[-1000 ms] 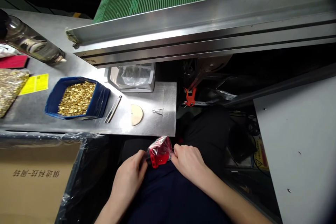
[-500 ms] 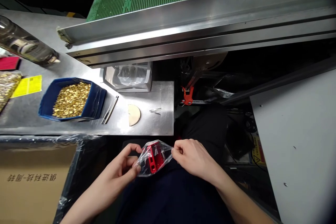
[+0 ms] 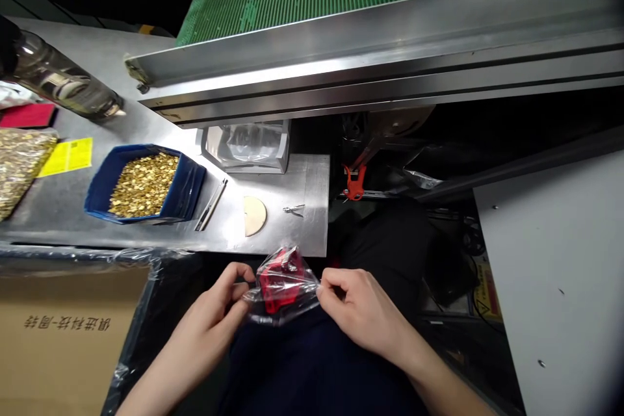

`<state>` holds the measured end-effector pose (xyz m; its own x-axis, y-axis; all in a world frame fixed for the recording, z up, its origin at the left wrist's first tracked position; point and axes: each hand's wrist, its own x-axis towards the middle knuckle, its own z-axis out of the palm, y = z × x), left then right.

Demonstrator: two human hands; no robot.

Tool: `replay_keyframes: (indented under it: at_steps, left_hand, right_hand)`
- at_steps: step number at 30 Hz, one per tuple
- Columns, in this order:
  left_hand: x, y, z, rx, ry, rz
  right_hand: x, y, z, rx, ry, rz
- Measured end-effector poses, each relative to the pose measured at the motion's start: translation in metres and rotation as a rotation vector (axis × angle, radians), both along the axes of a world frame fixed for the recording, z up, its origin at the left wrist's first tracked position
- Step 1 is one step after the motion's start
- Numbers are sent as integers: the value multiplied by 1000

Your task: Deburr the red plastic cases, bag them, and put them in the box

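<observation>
Between my hands, over my lap, hangs a clear plastic bag [image 3: 305,296] with a red part [image 3: 280,283] inside it. The part looks like a small plastic or metal frame; folds and glare on the film blur its shape. My left hand [image 3: 214,309] pinches the bag's left edge between thumb and finger. On the opposite side my right hand [image 3: 358,305] has thumb and forefinger closed on the bag's right corner. Just beyond, on the metal table [image 3: 312,234], lie a small metal piece [image 3: 294,208] and a pale round disc [image 3: 255,216].
A blue bin [image 3: 102,188] of brass-coloured pieces stands left, beside a utility knife [image 3: 211,205]. Behind them are a grey bin [image 3: 248,146] with clear bags and a bottle [image 3: 68,75]. The conveyor [image 3: 341,58] crosses ahead. A cardboard box [image 3: 63,364] sits lower left, a white panel [image 3: 560,240] right.
The red part has turned inside the bag and risen slightly, and the film is bunched differently around it. Both hands keep their pinch. The whole view has shifted slightly.
</observation>
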<state>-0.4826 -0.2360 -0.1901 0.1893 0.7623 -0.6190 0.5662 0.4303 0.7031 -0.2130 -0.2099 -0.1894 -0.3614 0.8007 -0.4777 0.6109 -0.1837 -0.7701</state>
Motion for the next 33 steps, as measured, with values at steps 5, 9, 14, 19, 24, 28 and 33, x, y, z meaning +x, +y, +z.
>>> replay_keyframes:
  at_steps: [5, 9, 14, 19, 24, 28, 33]
  left_hand:
    - [6, 0, 12, 79, 156, -59]
    - [20, 4, 14, 1, -179, 46]
    - [47, 5, -6, 5, -361, 137]
    - [59, -1, -25, 22, -303, 118]
    - [61, -3, -20, 28, -216, 35]
    - [60, 1, -10, 51, -198, -36]
    - [53, 10, -5, 99, -184, -135]
  right_hand:
    - [-3, -5, 3, 104, 105, -18]
    - [-6, -2, 3, 193, 194, 11]
    - [-20, -2, -18, 193, 435, 157]
    - [-24, -7, -46, 138, 436, 101]
    - [-19, -4, -53, 57, 435, 146]
    - [-19, -3, -53, 106, 359, 188]
    - [-17, -3, -54, 109, 376, 165]
